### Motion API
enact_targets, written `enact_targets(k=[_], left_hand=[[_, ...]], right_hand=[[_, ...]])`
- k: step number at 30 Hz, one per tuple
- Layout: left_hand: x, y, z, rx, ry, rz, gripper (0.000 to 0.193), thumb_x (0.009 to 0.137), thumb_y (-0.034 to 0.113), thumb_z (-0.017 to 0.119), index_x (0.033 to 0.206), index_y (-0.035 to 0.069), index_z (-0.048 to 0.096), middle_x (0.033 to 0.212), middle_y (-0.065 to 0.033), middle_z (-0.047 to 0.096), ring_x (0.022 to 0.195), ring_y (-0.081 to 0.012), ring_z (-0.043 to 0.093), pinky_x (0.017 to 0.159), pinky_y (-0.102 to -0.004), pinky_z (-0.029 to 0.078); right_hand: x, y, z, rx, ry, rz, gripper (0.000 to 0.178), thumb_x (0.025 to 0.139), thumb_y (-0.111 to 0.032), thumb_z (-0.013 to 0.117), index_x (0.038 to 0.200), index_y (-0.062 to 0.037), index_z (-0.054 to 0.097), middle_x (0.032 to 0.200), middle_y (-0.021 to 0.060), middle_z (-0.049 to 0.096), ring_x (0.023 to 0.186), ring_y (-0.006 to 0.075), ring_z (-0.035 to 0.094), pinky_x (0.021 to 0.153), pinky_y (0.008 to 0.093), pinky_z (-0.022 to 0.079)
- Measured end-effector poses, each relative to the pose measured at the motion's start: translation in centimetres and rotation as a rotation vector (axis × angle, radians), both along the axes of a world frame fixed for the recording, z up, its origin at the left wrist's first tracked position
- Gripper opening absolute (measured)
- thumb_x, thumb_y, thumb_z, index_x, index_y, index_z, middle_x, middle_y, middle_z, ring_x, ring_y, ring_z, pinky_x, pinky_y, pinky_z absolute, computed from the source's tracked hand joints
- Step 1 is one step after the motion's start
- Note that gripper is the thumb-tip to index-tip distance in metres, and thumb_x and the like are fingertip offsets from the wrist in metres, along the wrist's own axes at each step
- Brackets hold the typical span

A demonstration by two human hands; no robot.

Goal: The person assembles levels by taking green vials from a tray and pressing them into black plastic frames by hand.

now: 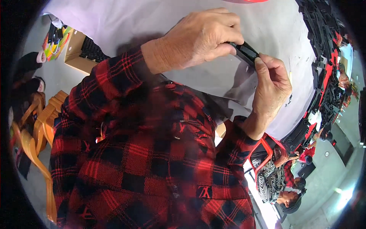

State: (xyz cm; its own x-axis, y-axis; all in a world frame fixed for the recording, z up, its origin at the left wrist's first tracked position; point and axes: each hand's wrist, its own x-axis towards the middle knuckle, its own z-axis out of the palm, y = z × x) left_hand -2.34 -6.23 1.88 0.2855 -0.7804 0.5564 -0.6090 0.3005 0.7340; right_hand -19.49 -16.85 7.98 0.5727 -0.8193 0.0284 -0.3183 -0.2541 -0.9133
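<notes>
A slim black plastic piece with a shallow hollow along it is held above the pale sheet on the table. One end is pinched by my left hand, with the thumb and forefinger closed on it. My right hand grips the opposite end between thumb and fingers. The fingers partly cover both ends, so the whole shape cannot be made out. Close to my right hand, a thin rod with a yellowish part lies on the sheet, next to small dark bits.
Piled black plastic parts, with red strips among them, line the table's right side. A cardboard box of black parts stands at left, above orange chairs. A red rim shows at the top. Other people sit at lower right.
</notes>
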Motion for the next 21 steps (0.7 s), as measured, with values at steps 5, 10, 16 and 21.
enact_targets(k=[5, 10, 16, 21], left_hand=[[0.1, -0.1, -0.3, -0.009, 0.029, -0.020, 0.017, 0.076, 0.007, 0.076, 0.091, 0.005, 0.069, 0.090, -0.0053, 0.060, 0.091, -0.0280, 0.061, 0.078, -0.0409, 0.051], [0.0, -0.1, -0.3, -0.026, 0.014, -0.012, 0.018, 0.076, 0.007, 0.076, 0.093, 0.006, 0.069, 0.092, -0.0051, 0.060, 0.091, -0.0275, 0.061, 0.078, -0.0405, 0.051], [0.0, -0.1, -0.2, -0.002, -0.024, 0.011, 0.020, 0.075, 0.008, 0.077, 0.094, 0.007, 0.071, 0.093, -0.0045, 0.061, 0.092, -0.0269, 0.062, 0.079, -0.0398, 0.051], [-0.1, -0.2, -0.3, 0.011, -0.075, 0.029, 0.021, 0.074, 0.009, 0.077, 0.094, 0.010, 0.073, 0.094, -0.0015, 0.061, 0.092, -0.0241, 0.062, 0.079, -0.0374, 0.052]], right_hand=[[0.1, 0.1, 0.0, 0.012, -0.031, 0.012, 0.004, 0.091, 0.005, 0.068, 0.090, 0.0012, 0.068, 0.083, -0.0009, 0.065, 0.071, 0.0048, 0.055, 0.065, 0.0196, 0.044], [0.4, 0.2, -0.1, -0.042, 0.026, 0.001, 0.006, 0.091, 0.006, 0.066, 0.091, 0.0003, 0.066, 0.082, -0.0007, 0.064, 0.070, 0.0048, 0.054, 0.064, 0.0192, 0.044], [0.9, 0.4, -0.5, -0.083, 0.043, -0.032, 0.009, 0.086, 0.005, 0.066, 0.092, -0.0016, 0.062, 0.078, 0.0008, 0.063, 0.068, 0.0054, 0.055, 0.061, 0.0208, 0.045], [1.0, -0.1, -0.3, -0.204, 0.189, -0.072, 0.011, 0.081, 0.002, 0.068, 0.089, -0.0013, 0.062, 0.071, 0.0042, 0.063, 0.065, 0.0084, 0.058, 0.061, 0.0250, 0.049]])
